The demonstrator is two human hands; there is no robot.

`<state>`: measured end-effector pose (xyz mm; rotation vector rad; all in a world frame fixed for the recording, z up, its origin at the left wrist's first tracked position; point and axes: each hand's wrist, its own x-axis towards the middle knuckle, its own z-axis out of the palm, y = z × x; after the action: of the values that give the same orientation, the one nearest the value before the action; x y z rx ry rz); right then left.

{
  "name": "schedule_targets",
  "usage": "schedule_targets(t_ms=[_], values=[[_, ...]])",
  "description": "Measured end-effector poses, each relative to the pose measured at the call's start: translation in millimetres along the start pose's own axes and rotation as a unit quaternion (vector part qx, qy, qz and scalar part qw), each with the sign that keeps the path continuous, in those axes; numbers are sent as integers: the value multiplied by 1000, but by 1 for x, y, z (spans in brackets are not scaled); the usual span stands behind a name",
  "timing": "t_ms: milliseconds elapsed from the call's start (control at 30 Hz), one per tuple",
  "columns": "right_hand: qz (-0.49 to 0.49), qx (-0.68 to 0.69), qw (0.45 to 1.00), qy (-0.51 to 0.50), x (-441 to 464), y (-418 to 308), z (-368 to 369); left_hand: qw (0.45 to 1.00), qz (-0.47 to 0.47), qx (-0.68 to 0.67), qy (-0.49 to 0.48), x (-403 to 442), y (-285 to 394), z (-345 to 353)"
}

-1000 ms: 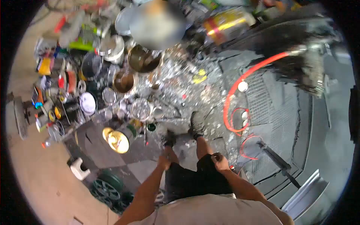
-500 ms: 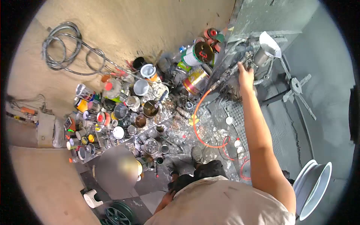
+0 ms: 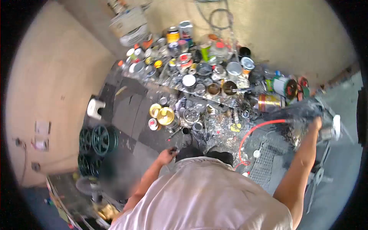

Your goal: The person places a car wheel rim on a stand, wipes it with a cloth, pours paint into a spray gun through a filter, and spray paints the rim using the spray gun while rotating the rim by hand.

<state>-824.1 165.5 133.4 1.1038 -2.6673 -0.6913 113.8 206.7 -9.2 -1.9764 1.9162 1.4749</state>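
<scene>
At the right side, my right hand (image 3: 317, 122) is closed on a spray gun, blurred by motion and mostly hidden behind the fingers. Its metal cup (image 3: 327, 133) sits just beyond the hand, with a white piece (image 3: 336, 127) at its rim. An orange-red air hose (image 3: 251, 133) curves from the gun down to the floor. My left hand (image 3: 166, 156) is held low in front of my left side, fingers curled around a small dark thing (image 3: 173, 149) too unclear to name. Gold-coloured tins (image 3: 165, 116) stand on the floor beyond it.
Paint cans, cups and bottles crowd a paint-spattered ledge (image 3: 172, 86) along the wall. Dark green wheel rims (image 3: 104, 140) stack at the left, near a white stool (image 3: 95, 109). A metal stand (image 3: 318, 177) is at the right. A perforated mat (image 3: 264, 163) lies below the hose.
The view has swung left, bringing the green rims and stool further into sight. My left hand has come out from beside my leg. My right hand stays at the spray gun.
</scene>
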Motion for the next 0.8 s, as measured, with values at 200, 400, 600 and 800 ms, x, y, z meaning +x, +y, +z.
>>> schedule_targets(t_ms=[200, 400, 600, 800], values=[[332, 833, 431, 106, -79, 39, -21, 994, 64, -73, -56, -6, 52, -26], [203, 819, 535, 48, -248, 25, -44, 940, 307, -6, -148, 39, 129, -30], [270, 764, 580, 82, -483, -119, -147, 852, 430, -3, -300, 45, 225, 2], [301, 789, 535, -30, -654, -244, -186, 793, 467, 29, -390, -22, 227, 70]])
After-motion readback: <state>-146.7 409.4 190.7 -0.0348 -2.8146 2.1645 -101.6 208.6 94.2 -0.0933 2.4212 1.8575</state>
